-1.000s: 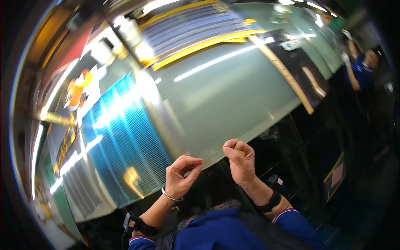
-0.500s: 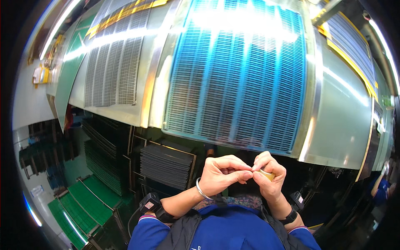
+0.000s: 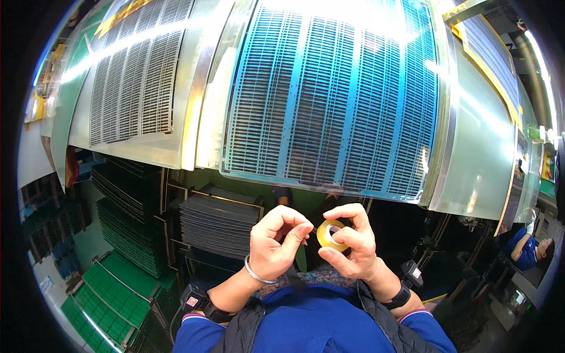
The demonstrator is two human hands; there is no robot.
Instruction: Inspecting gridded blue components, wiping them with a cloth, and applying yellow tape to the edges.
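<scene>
My right hand [image 3: 356, 244] holds a small roll of yellowish clear tape [image 3: 323, 235], thumb and fingers around its ring and one finger at its hole. To its left, my left hand [image 3: 275, 241] is closed in a pinch, thumb against forefinger. Whatever lies between those fingertips is too small to make out. A narrow gap separates the left fingertips from the roll. Both hands are in front of my body, just short of the table edge. Beyond them lies a blue-edged panel [image 3: 347, 117] printed with rows of dark slots.
A grey slotted sheet [image 3: 138, 76] lies on the table to the left. Below the table are a stack of dark sheets [image 3: 215, 223] and a green rack [image 3: 112, 294]. A glassy worktop [image 3: 477, 153] extends rightward. At far right sits another person [image 3: 525, 250] in blue.
My hands have moved apart and a little leftward; before, their fingertips met. The tape roll has turned and now shows its ring. The view has shifted slightly.
</scene>
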